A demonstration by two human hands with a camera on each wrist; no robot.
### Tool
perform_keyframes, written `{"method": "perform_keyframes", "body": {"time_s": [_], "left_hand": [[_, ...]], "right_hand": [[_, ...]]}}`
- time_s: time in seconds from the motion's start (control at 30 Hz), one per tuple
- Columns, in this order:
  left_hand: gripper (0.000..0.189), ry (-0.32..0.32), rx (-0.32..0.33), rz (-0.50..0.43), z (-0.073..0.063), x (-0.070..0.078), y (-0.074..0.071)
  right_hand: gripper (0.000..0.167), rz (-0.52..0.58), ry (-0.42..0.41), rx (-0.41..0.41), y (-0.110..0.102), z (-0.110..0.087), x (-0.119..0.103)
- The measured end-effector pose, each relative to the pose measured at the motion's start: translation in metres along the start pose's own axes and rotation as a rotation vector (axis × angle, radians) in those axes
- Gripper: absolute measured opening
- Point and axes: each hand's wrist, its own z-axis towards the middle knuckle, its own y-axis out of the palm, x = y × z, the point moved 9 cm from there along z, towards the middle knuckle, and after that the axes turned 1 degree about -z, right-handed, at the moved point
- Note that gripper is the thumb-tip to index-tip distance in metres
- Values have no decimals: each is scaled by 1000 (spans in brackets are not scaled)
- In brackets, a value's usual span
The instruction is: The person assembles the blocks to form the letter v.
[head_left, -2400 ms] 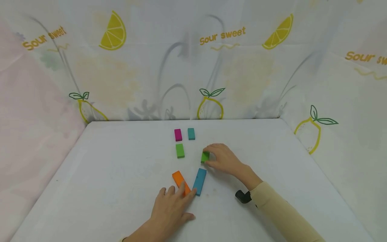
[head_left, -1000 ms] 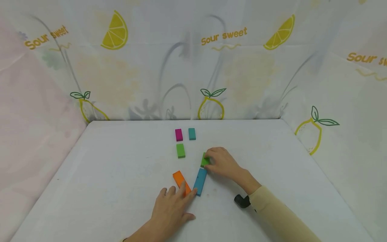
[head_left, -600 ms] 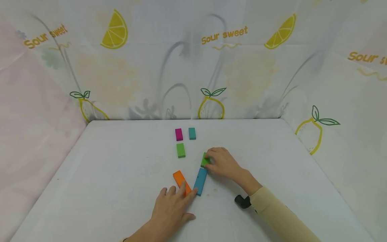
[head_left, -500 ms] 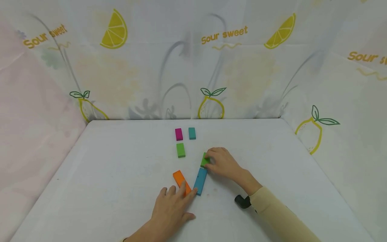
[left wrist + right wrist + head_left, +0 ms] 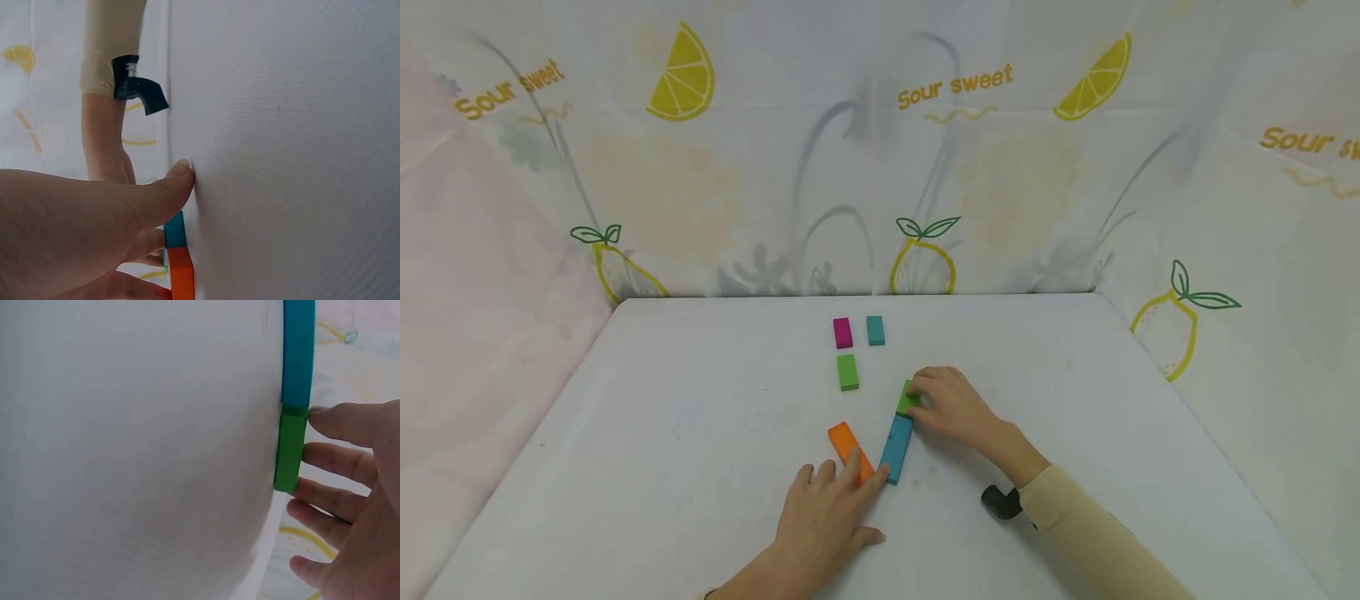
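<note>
Table [image 5: 647,467], all white, is filling the lower half of the head view. Just right of the middle, the right hand [image 5: 951,402] is holding the lower green block [image 5: 906,402]. Its fingers are bending round the block, only a little way open, with the thumb at the lower end and the pointer and middle fingers farther up. On the right side of the right wrist view, this block is touching the blue block [image 5: 897,448] end to end, and the little finger is sitting apart from both.

At the lower middle of the head view, the left hand [image 5: 822,512] is lying with its fingers spreading out nearly straight, gripping nothing. Its pointer finger is touching the low end of the blue block, and the next finger is touching the orange block [image 5: 844,439]. These two blocks are slanting like a V. A finger is hiding the bottom, so I cannot tell if they are touching.

Higher up, near the middle, the pink block [image 5: 843,333] is lying left of the teal block [image 5: 876,331]. The upper green block [image 5: 847,372] is lying just below the pink one. At the lower right, a tan sleeve [image 5: 1097,529] is covering the right arm, and a black clip [image 5: 1002,502] is poking out beside it. A lemon cloth [image 5: 752,125] is hanging across the top.
</note>
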Motion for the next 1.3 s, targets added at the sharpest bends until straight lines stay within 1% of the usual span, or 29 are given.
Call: {"method": "perform_keyframes", "body": {"time_s": [0.17, 0.5, 0.73, 0.97, 1.3], "left_hand": [[73, 2, 11, 2, -1, 0, -1], [72, -1, 4, 3, -1, 0, 0], [72, 4, 26, 2, -2, 0, -1], [72, 7, -4, -15, 0, 0, 0], [72, 3, -8, -17, 1, 0, -1]], "right_hand": [[20, 0, -5, 1, 0, -1, -2], [19, 4, -2, 0, 2, -2, -2], [19, 8, -5, -4, 2, -2, -3], [19, 10, -2, -13, 1, -3, -4], [20, 14, -3, -34, 2, -2, -2]]}}
